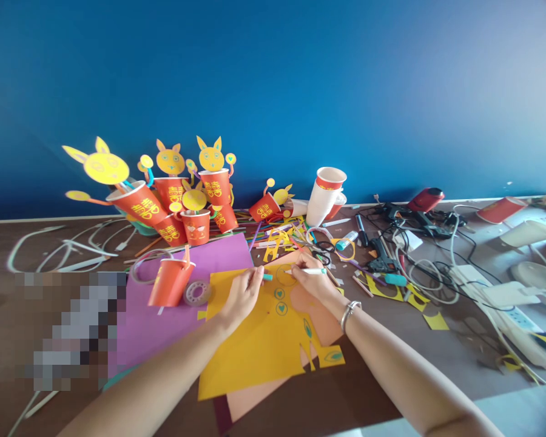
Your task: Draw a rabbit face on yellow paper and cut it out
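A yellow sheet of paper (250, 340) lies before me, with a drawn circle, small circles holding green hearts (280, 301) and leaf-like shapes near its cut lower right edge. My right hand (310, 274) grips a white marker (317, 271), its tip at the large drawn circle. My left hand (247, 288) rests on the sheet's left part, fingers pinched around a teal marker cap (267, 277). Under the yellow sheet, peach paper (330, 318) shows at the right and below.
Red cups with yellow animal heads (212, 155) stand at the back left. A tipped red cup (169, 282) and tape roll (197, 294) sit on purple paper (141, 328). Stacked white cups (324, 197), glue guns (382, 258), cables, scraps and a power strip (505, 315) crowd the right.
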`<state>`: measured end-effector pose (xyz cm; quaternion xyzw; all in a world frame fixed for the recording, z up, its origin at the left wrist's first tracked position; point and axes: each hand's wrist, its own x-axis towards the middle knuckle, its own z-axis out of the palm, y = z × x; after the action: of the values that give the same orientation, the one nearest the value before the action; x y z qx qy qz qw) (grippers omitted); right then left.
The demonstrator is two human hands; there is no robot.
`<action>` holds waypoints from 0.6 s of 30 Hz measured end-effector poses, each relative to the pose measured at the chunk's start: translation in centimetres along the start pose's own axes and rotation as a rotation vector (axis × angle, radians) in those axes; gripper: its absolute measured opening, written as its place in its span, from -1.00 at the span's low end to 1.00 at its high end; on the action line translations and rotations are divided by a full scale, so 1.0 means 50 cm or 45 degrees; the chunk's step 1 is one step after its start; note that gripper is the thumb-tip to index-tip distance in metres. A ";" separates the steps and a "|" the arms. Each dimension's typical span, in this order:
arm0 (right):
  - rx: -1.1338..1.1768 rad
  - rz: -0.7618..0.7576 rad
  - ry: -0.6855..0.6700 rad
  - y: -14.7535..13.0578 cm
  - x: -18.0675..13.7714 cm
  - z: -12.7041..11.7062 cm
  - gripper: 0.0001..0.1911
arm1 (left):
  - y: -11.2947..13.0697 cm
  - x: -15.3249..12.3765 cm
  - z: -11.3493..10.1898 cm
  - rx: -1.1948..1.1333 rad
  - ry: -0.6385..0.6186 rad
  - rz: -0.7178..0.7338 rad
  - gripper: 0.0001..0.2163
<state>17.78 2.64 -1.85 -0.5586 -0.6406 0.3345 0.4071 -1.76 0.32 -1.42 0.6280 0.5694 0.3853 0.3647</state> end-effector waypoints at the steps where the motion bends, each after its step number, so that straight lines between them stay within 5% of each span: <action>1: -0.008 0.004 0.006 0.000 0.000 0.000 -0.83 | 0.000 0.000 0.000 0.003 0.003 0.005 -0.62; 18: 0.007 0.051 -0.060 0.021 0.002 0.007 -0.83 | 0.004 0.001 -0.001 0.058 0.021 0.026 -0.62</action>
<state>17.95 2.93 -2.91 -0.5620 -0.6379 0.3575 0.3866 -1.71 0.36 -1.24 0.6387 0.5747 0.3811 0.3415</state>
